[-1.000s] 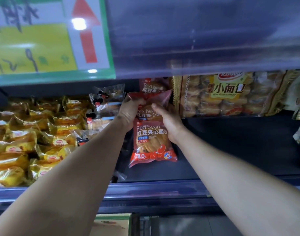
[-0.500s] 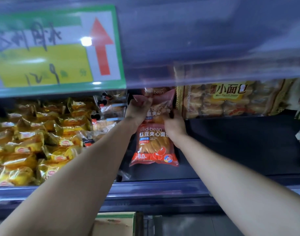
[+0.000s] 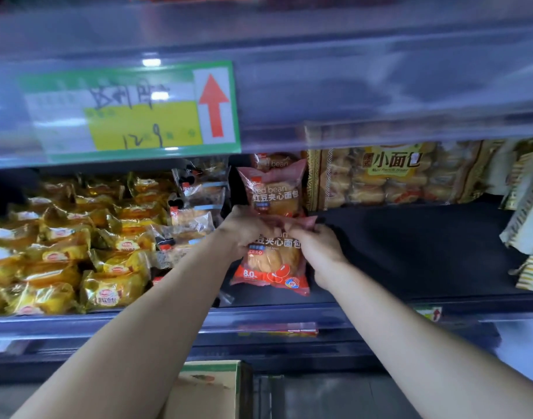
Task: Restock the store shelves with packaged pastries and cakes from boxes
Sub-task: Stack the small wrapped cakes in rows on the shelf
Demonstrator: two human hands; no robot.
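A red packet of red bean bread [image 3: 272,267] lies on the dark shelf [image 3: 410,249], front end toward me. My left hand [image 3: 244,229] grips its top left edge and my right hand [image 3: 316,246] pinches its top right corner. Behind it a second red bean packet [image 3: 272,192] stands upright, and the top of a third [image 3: 274,161] shows further back. Both forearms reach in from below.
Yellow wrapped cakes [image 3: 62,252] fill the shelf's left side, with clear-wrapped pastries [image 3: 195,207] beside them. A large bag of small French breads [image 3: 392,173] stands at the back right. Striped packets [image 3: 528,225] lean at the far right. A cardboard box [image 3: 207,385] sits below.
Both hands have come back from the upright packet at the rear to the top edge of the front packet. The camera has tilted, so the price sign sits lower in view.
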